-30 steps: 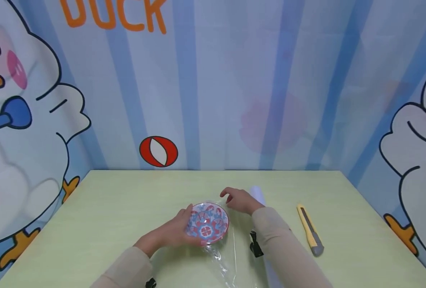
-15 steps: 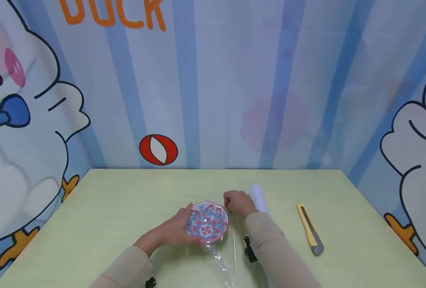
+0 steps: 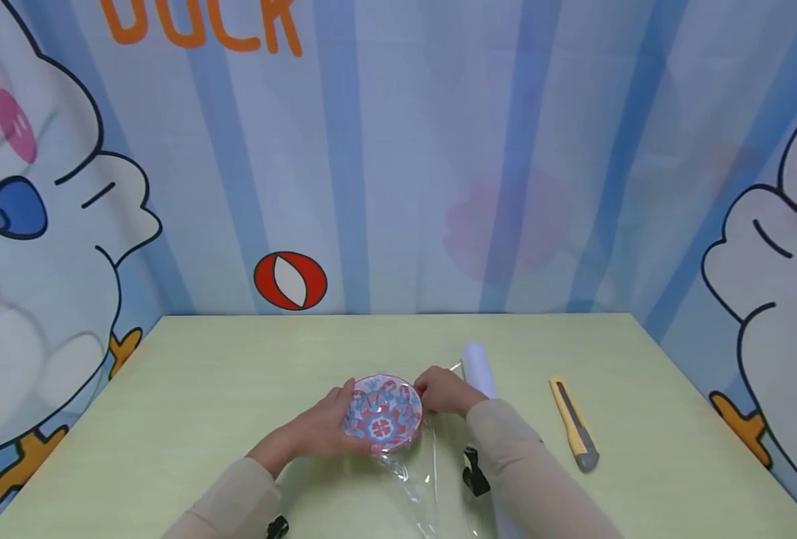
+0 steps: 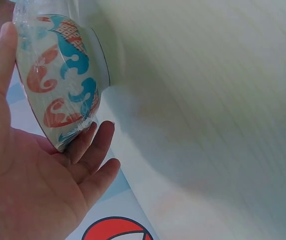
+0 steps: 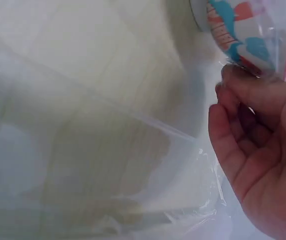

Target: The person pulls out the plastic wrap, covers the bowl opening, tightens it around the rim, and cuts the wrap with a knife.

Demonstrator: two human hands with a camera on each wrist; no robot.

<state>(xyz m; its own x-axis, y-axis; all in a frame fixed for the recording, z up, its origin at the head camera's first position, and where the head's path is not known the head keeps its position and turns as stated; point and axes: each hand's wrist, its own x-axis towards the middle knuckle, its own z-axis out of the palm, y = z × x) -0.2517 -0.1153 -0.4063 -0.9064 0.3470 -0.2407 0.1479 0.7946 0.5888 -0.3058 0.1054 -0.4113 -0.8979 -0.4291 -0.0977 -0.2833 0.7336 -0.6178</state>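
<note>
A bowl (image 3: 383,413) patterned in red and blue is held tilted above the table, its inside facing the head camera. Clear plastic wrap (image 4: 57,65) lies over its outer wall. My left hand (image 3: 324,427) grips the bowl's left side, thumb at the rim and fingers beneath. At the opposite rim, my right hand (image 3: 447,391) pinches plastic wrap between thumb and curled fingers, close against the bowl (image 5: 245,37). A loose sheet of the clear wrap (image 5: 107,160) hangs down and spreads toward the white roll (image 3: 479,370), which is partly hidden by the right forearm.
A yellow and grey utility knife (image 3: 574,424) lies on the pale green table (image 3: 270,340), right of the right forearm. Behind the table hangs a blue striped curtain (image 3: 405,150) printed with ducks and a red-and-white ball.
My right hand has come down and in to the bowl's right rim, its fingers closing on the wrap. The left hand and bowl stay nearly in place.
</note>
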